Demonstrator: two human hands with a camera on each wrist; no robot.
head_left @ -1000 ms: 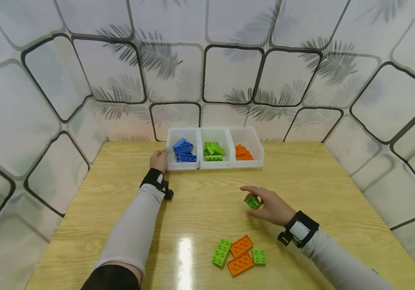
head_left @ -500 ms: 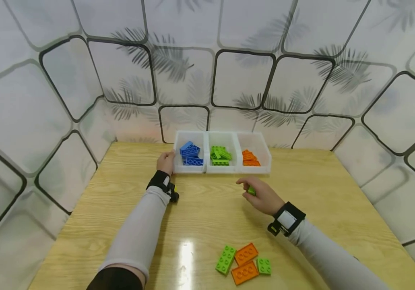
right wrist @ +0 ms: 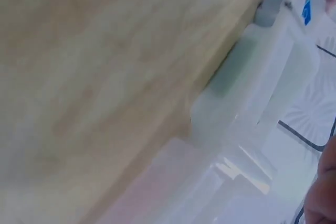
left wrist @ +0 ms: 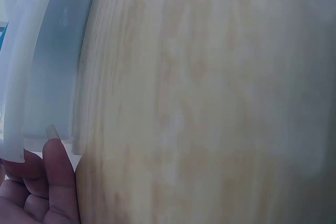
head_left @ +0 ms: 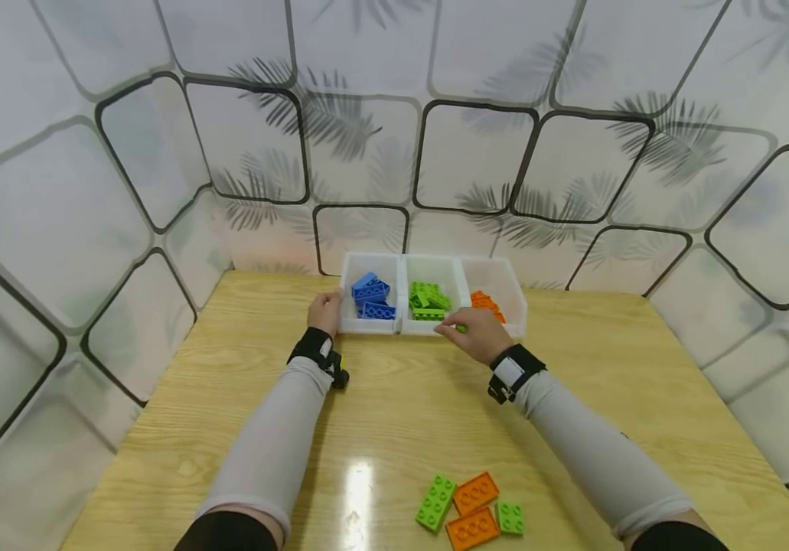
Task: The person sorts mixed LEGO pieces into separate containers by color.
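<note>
My left hand [head_left: 325,311] grips the left end of a white three-compartment bin [head_left: 514,295] at the back of the table. In the left wrist view, its thumb and fingers meet the corner of the bin wall [left wrist: 52,66]. My right hand [head_left: 478,334] pinches a small green toy brick [head_left: 461,328], mostly hidden by the fingers, right at the front rim between the middle and right compartments. Blue bricks [head_left: 370,291] lie in the left compartment, green bricks [head_left: 428,297] in the middle and orange bricks [head_left: 485,302] in the right.
Near the table's front lie a long green brick [head_left: 436,503], a short green brick [head_left: 510,518] and two orange bricks, one farther back [head_left: 476,493] and the other orange brick [head_left: 473,529] nearer me. A patterned curtain [head_left: 477,157] stands behind the wooden table [head_left: 263,306].
My right hand has carried the green brick forward and left, from over the open table to the bin's front rim. The left hand stays at the bin. The head view has shifted slightly.
</note>
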